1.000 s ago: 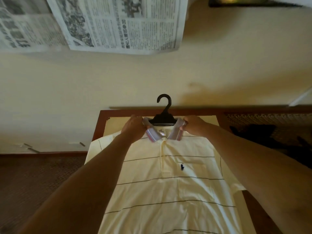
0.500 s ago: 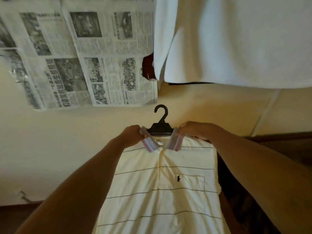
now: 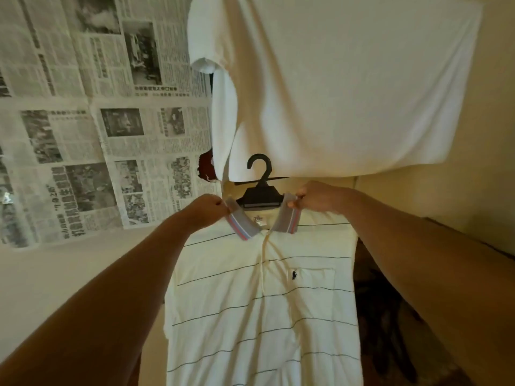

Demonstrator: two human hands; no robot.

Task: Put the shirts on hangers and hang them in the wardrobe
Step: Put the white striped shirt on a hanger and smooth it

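Forearms are seen reaching forward from the near edge; between them the striped shirt (image 3: 262,296) hangs lengthwise, collar far, hem near; the left hand (image 3: 204,211) pinches the left collar point and the right hand (image 3: 316,197) the right, fingers curled closed on the cloth; between them, slightly farther, the hanger (image 3: 260,195) stands upright, hook uppermost; beyond it a white shirt (image 3: 334,87) is hung, so the rail is judged above and farther; newspaper (image 3: 97,135) covers the far-left wall.

Striped shirt (image 3: 262,302) hangs on the hanger (image 3: 260,190) between the left hand (image 3: 207,211) and right hand (image 3: 317,197). Another shirt (image 3: 334,87) hangs right above it, newspaper sheets (image 3: 97,121) on the wall to the left.
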